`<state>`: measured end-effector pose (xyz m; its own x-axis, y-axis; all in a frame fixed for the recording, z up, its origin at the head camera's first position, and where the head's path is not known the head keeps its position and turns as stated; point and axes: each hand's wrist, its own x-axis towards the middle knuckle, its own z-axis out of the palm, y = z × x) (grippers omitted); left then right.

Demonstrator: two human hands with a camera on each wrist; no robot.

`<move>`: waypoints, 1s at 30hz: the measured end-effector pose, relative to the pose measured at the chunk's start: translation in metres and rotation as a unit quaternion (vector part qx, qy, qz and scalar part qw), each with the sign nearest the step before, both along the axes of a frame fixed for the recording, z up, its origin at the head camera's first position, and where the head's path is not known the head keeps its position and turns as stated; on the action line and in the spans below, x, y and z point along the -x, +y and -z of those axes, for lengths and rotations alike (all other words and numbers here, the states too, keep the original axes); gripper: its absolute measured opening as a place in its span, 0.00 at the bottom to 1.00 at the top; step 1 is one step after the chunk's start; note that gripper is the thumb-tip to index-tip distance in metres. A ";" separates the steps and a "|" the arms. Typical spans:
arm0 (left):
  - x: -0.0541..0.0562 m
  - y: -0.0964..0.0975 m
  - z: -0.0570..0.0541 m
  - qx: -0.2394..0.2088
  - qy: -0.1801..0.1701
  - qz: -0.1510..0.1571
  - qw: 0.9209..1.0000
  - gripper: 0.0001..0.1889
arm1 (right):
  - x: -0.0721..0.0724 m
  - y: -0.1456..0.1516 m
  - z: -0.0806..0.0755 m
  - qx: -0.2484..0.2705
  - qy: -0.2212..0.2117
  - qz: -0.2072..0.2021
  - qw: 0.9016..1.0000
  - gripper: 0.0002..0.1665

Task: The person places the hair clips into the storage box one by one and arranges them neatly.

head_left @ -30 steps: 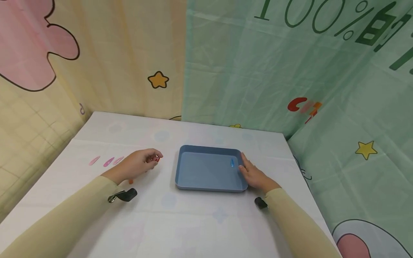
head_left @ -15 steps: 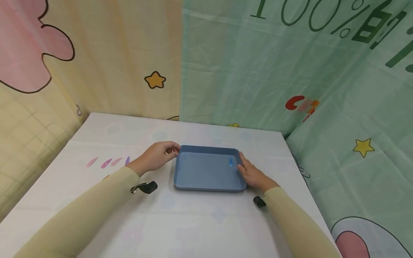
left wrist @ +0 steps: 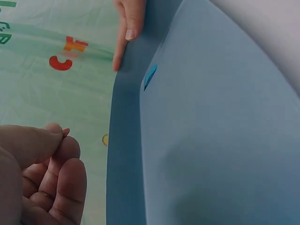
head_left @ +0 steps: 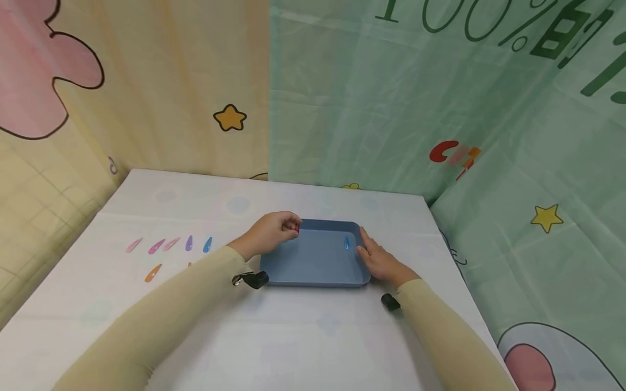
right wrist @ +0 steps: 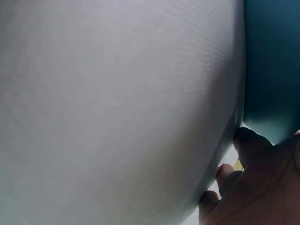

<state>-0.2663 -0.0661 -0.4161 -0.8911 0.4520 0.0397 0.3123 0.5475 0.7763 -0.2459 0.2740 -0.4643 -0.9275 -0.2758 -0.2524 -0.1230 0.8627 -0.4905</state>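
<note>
My left hand (head_left: 270,232) is over the left part of a blue-grey tray (head_left: 313,266), pinching a small red snap hair clip (head_left: 296,228) between thumb and fingertip. Only the red tip (left wrist: 66,132) pokes out in the left wrist view; the fingers hide the remainder. Inside the tray, near its right wall, lies a blue hair clip (head_left: 346,243). My right hand (head_left: 383,263) rests along the outside of the tray's right edge with its fingers extended, touching the rim. In the right wrist view its fingers (right wrist: 255,152) show beside the tray wall.
Left of the tray, a row of hair clips lies on the white-covered table (head_left: 293,336): pink, magenta (head_left: 156,246), pink, purple (head_left: 189,243) and blue (head_left: 207,244). An orange clip (head_left: 153,273) sits nearer, and the left sleeve partly covers another. Printed curtains (head_left: 342,108) enclose the table's back and sides.
My left hand has moved right with the red hair clip, from beside the clip row to over the tray, uncovering the purple and blue clips. My right hand has stayed at the tray's edge.
</note>
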 end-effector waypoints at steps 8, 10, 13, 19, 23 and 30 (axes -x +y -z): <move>0.009 0.032 0.006 -0.017 -0.012 0.021 1.000 0.18 | 0.002 0.000 0.001 0.002 -0.005 0.007 1.000 0.41; 0.010 0.038 0.007 -0.015 -0.015 0.022 1.000 0.18 | 0.002 0.000 0.001 0.003 -0.003 0.005 1.000 0.41; 0.012 0.046 0.009 -0.011 -0.019 0.021 1.000 0.17 | 0.001 0.000 0.001 0.004 -0.001 0.003 1.000 0.40; 0.019 0.062 0.014 -0.008 -0.022 0.024 0.999 0.19 | 0.000 0.000 0.000 0.003 0.000 -0.001 1.000 0.41; 0.024 0.071 0.020 -0.010 -0.021 0.027 0.999 0.18 | 0.000 0.000 0.000 -0.001 0.003 -0.002 1.000 0.41; 0.030 0.083 0.026 -0.015 -0.034 0.017 0.999 0.16 | 0.000 -0.001 0.000 -0.006 0.002 0.001 1.000 0.41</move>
<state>-0.2959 0.0167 -0.4425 -0.8762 0.4818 -0.0071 0.2762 0.5142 0.8120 -0.2458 0.2729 -0.4639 -0.9294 -0.2703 -0.2513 -0.1228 0.8687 -0.4799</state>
